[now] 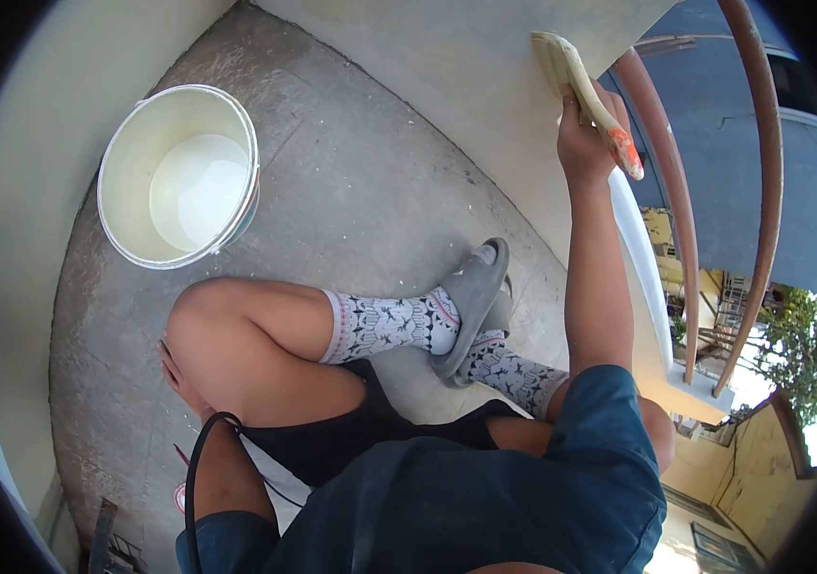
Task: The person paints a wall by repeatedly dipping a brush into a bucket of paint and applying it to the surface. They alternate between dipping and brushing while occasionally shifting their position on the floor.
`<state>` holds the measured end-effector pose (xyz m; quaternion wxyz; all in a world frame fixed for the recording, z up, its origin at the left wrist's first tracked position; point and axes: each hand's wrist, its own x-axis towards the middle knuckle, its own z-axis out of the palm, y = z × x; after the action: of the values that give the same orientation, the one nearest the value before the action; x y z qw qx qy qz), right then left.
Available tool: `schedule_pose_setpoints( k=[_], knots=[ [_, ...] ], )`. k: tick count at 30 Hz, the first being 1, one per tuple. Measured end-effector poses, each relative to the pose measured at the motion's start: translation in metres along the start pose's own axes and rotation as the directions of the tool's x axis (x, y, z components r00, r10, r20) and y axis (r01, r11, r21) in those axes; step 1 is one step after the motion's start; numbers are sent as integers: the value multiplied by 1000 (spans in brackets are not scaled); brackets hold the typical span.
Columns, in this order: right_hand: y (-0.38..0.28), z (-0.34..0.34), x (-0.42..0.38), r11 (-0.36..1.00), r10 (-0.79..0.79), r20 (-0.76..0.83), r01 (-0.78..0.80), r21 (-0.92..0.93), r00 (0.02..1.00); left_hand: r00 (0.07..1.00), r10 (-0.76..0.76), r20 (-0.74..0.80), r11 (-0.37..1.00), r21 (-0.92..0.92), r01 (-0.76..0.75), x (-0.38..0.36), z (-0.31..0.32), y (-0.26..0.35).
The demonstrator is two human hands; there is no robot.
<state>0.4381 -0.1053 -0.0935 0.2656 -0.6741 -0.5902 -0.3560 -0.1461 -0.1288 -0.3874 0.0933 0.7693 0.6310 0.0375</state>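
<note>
My right hand point(585, 143) is raised at the upper right, fingers wrapped round a paintbrush point(583, 88). The brush has a pale handle with an orange-red smear at its end. Its bristles meet the off-white surface of the low wall point(466, 57). At the left, my left hand point(175, 381) rests by the outer side of my bent knee; its fingers are stretched out and nothing shows in them, though the knee hides part of it. A white bucket point(250, 163) stands on the floor beyond that knee, with a shallow layer of white liquid at its bottom.
Grey concrete floor point(332, 172) with white specks lies between two walls. Curved brown railing bars point(765, 143) rise at the right, with buildings and a tree point(796, 344) beyond. A black cable point(196, 478) loops by my left arm. A dark metal object point(102, 536) is at the lower left.
</note>
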Motion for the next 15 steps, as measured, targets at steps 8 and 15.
schedule_pose_setpoints(
  k=[8, 15],
  knots=[
    [9, 28, -47, 995, -103, 337, 94, 41, 936, 999, -13, -47, 941, -339, -3, 1, 16, -17],
    [7, -21, 44, 982, -188, -12, 188, -13, 982, 998, 69, -7, 955, 289, -64, 0, -13, 8]
  ],
)
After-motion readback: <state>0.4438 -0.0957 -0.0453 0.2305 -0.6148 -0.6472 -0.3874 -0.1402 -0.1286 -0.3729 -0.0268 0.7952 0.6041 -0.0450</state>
